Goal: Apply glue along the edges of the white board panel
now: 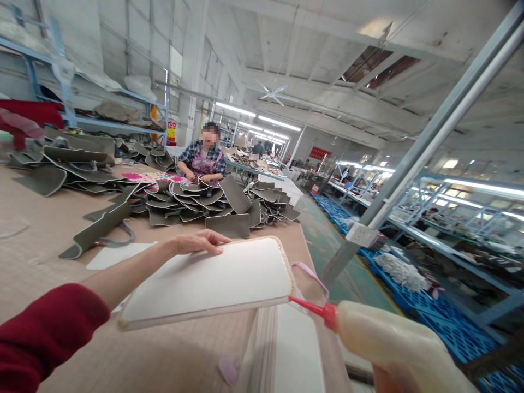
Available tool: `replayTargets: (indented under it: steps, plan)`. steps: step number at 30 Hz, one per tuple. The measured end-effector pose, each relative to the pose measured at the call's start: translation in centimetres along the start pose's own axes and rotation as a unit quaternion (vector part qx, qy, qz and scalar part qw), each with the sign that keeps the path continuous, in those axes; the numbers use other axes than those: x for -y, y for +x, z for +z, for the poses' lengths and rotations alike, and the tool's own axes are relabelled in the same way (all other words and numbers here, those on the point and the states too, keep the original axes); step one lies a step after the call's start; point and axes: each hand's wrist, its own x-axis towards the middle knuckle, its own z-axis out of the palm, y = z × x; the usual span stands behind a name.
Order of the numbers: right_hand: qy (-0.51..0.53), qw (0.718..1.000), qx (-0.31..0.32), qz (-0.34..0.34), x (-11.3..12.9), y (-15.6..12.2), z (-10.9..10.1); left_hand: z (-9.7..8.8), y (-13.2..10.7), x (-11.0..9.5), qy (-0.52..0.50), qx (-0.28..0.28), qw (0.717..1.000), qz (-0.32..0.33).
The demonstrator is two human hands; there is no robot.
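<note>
My left hand (199, 242) rests with its fingers laid flat on the far edge of a white rounded panel (213, 281) and steadies it above the table; the sleeve is dark red. At the bottom right my right hand (399, 379) is mostly out of view, under a cream squeeze bottle (388, 338) with a red nozzle (313, 308). The nozzle tip touches the panel's right corner edge. A pink strap loop (313, 275) hangs by that corner.
A stack of white panels (286, 349) lies below the held one. Piles of grey felt pieces (213, 202) cover the far table. A person in a plaid shirt (203, 158) works there. A slanted metal post (409, 164) and blue floor pallets (429, 305) are on the right.
</note>
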Motion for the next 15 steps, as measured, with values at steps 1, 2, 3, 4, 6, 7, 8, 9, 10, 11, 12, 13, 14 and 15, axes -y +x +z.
replayTargets:
  steps: [1, 2, 3, 4, 6, 7, 8, 9, 10, 11, 12, 13, 14, 15]
  plan:
    - [0.002, 1.000, -0.007, -0.006, 0.2, 0.1, 0.4, 0.1, 0.1, 0.5, -0.011, -0.004, 1.000, 0.000]
    - [0.003, 1.000, -0.014, -0.013, 0.4, 0.2, 0.7, 0.3, 0.1, 0.9, -0.022, -0.009, 1.000, -0.002]
    - [0.004, 1.000, -0.021, -0.019, 0.6, 0.3, 1.1, 0.5, 0.2, 1.3, -0.032, -0.012, 0.999, -0.004]
    - [0.005, 0.999, -0.027, -0.024, 0.8, 0.4, 1.3, 0.6, 0.3, 1.7, -0.040, -0.015, 0.999, -0.005]
    - [0.007, 0.999, -0.038, -0.033, 1.0, 0.4, 1.7, 1.1, 0.3, 2.1, -0.052, -0.017, 0.999, 0.000]
    - [0.008, 0.998, -0.042, -0.036, 1.0, 0.4, 1.9, 1.4, 0.2, 2.3, -0.058, -0.015, 0.998, 0.004]
    - [0.010, 0.998, -0.046, -0.038, 1.0, 0.3, 2.0, 1.6, 0.2, 2.4, -0.065, -0.013, 0.998, 0.006]
    - [0.012, 0.998, -0.048, -0.040, 1.0, 0.3, 2.0, 1.9, 0.2, 2.4, -0.074, -0.012, 0.997, 0.008]
    - [0.014, 0.998, -0.050, -0.040, 1.0, 0.2, 2.0, 2.1, 0.1, 2.5, -0.083, -0.014, 0.996, 0.009]
    - [0.018, 0.998, -0.050, -0.039, 1.0, 0.2, 2.0, 2.4, 0.1, 2.6, -0.093, -0.016, 0.996, 0.007]
    - [0.023, 0.998, -0.050, -0.037, 0.9, 0.1, 2.0, 2.6, 0.0, 2.7, -0.101, -0.018, 0.995, 0.006]
    - [0.028, 0.998, -0.048, -0.033, 0.8, 0.1, 1.9, 2.8, 0.0, 2.8, -0.108, -0.020, 0.994, 0.004]
    - [0.035, 0.998, -0.045, -0.027, 0.7, 0.1, 1.8, 3.0, -0.1, 2.9, -0.113, -0.023, 0.993, 0.001]
    - [0.042, 0.998, -0.042, -0.019, 0.7, 0.1, 1.8, 3.2, -0.1, 2.9, -0.118, -0.030, 0.993, -0.003]
